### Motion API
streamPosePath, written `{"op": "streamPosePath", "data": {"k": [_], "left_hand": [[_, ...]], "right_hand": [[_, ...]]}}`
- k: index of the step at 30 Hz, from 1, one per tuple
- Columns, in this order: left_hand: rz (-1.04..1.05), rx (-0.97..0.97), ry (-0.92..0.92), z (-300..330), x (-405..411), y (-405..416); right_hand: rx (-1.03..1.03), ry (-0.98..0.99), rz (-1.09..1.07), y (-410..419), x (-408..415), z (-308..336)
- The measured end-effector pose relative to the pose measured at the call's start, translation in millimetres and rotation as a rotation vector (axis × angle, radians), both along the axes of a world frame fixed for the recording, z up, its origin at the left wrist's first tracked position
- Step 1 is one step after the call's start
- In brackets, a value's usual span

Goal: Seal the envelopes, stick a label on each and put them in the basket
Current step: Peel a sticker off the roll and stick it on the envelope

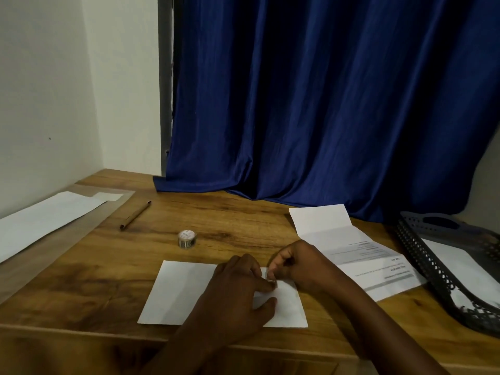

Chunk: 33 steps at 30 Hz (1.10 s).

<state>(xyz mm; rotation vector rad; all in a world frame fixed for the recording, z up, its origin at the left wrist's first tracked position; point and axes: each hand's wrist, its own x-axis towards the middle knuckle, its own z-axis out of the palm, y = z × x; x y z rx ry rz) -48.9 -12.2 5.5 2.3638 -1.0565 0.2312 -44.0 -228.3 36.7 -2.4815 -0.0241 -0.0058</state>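
A white envelope (178,290) lies flat near the table's front edge. My left hand (238,290) rests on its right half, fingers bent, index fingertip touching a small label (271,277). My right hand (300,263) pinches that same label just above the envelope's right part. A small roll of labels (187,239) stands behind the envelope. The dark perforated basket (422,255) sits at the right edge with a white envelope (460,269) inside. Another long white envelope (46,220) lies at the far left.
An unfolded printed letter (349,247) lies between my right hand and the basket. A brown pen (135,215) lies at the back left. A blue curtain (324,104) hangs onto the table's rear edge. A white wall stands to the left.
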Motion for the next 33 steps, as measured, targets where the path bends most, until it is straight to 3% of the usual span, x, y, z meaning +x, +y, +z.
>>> {"op": "streamPosePath", "data": {"k": [5,21,26,33], "left_hand": [[0.004,0.019,-0.021,-1.0,0.0,-0.7],[0.001,0.024,-0.046,-3.3,2.2,-2.5],[-0.006,-0.026,-0.04,-4.6,0.3,-2.4],[-0.003,-0.025,-0.037,-6.3,2.7,-2.9]], "right_hand": [[0.067,-0.04,-0.072,-3.4,-1.4,-7.5],[-0.039,-0.115,-0.253,2.4,9.5,-16.2],[0.032,-0.088,-0.215,-1.9,8.2,-12.5],[-0.104,-0.108,-0.194,3.4,11.5,-16.8]]}}
